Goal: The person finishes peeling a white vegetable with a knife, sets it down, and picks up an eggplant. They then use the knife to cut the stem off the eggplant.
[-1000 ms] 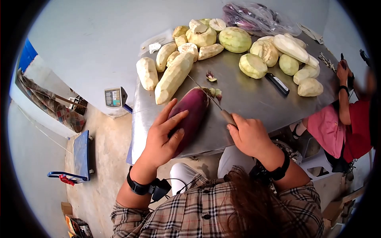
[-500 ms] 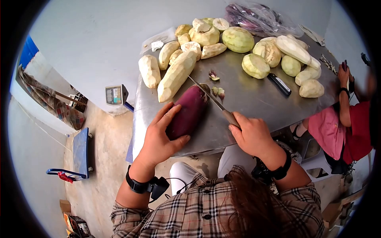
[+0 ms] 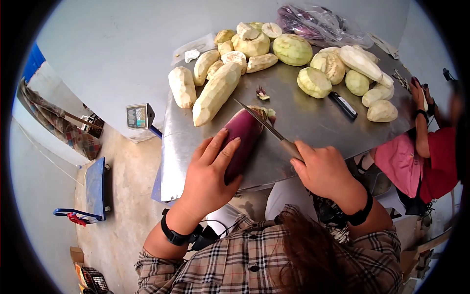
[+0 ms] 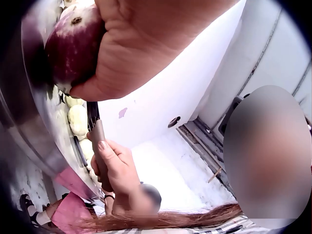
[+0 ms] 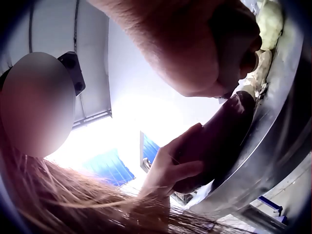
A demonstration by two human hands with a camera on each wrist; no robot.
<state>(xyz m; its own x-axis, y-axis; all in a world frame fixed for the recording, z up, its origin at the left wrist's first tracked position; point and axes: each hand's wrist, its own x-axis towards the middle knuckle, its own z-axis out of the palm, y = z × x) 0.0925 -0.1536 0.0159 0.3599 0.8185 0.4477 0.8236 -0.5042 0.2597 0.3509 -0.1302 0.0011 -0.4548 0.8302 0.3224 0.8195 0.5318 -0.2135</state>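
A large purple eggplant [image 3: 245,132] lies at the near edge of the metal table, its top pointing away from me. A pale peeled patch shows around its top end. My left hand [image 3: 210,164] grips its near part, fingers over the upper side and thumb around the lower end [image 4: 73,46]. In my right hand [image 3: 323,169] is a knife [image 3: 264,122], held by its handle, with the blade slanting across the eggplant's top. Green and pale trimmings [image 3: 270,114] sit beside that end. A purple stem scrap [image 3: 262,93] lies farther off.
Peeled eggplants [image 3: 215,95] and cut pieces are heaped at the back left, more peeled ones [image 3: 362,61] at the right. A black-and-white tool [image 3: 342,105] lies before the right heap. Behind is a plastic bag [image 3: 323,24] of purple eggplants. Another person [image 3: 438,157] sits at the right.
The eggplant has turned, and more pale flesh shows near its top. My left hand has shifted forward and right along it. The right hand with the knife has moved slightly right.
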